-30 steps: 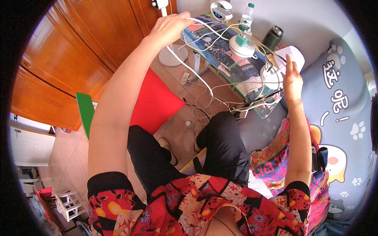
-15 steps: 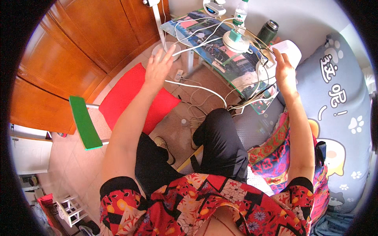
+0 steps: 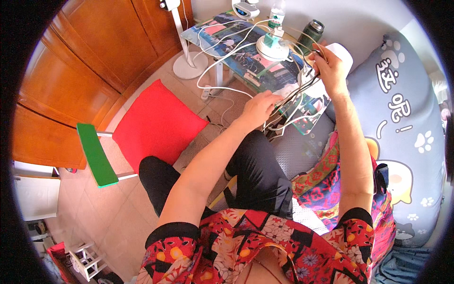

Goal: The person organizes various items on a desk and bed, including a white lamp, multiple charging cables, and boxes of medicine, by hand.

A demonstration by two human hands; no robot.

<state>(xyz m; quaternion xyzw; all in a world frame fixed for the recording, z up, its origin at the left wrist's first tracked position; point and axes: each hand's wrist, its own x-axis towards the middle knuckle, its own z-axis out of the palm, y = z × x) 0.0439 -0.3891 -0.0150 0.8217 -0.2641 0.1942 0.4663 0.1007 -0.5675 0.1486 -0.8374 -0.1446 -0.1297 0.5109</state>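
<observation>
Above the near right part of a glass-topped desk (image 3: 222, 49), my right hand (image 3: 331, 71) is closed on a bunch of thin dark cables (image 3: 307, 85). The bunch slants down to my left hand (image 3: 259, 110), whose fingers are bent together around its lower end; its fingertips are partly hidden. White cables (image 3: 227, 88) loop across the desktop and hang past its front edge. A round white device (image 3: 273, 50) sits on the desk with a pale green plug-like block (image 3: 271, 39) on top. Behind my right hand stands a white rounded object (image 3: 341, 56), partly covered.
At the back are a bottle (image 3: 276, 19), a dark green flask (image 3: 311, 34) and a small clock (image 3: 246, 10). A white stand (image 3: 190, 66) is left of the desk. A red cushion (image 3: 158, 124) and green armrest (image 3: 97, 154) lie left; a large grey-blue cushion (image 3: 402, 90) rises right.
My left hand has come down and right from beside the white stand to the cables. My right hand has shifted slightly left and closed on the dark cables, lifting them into a stretched bunch.
</observation>
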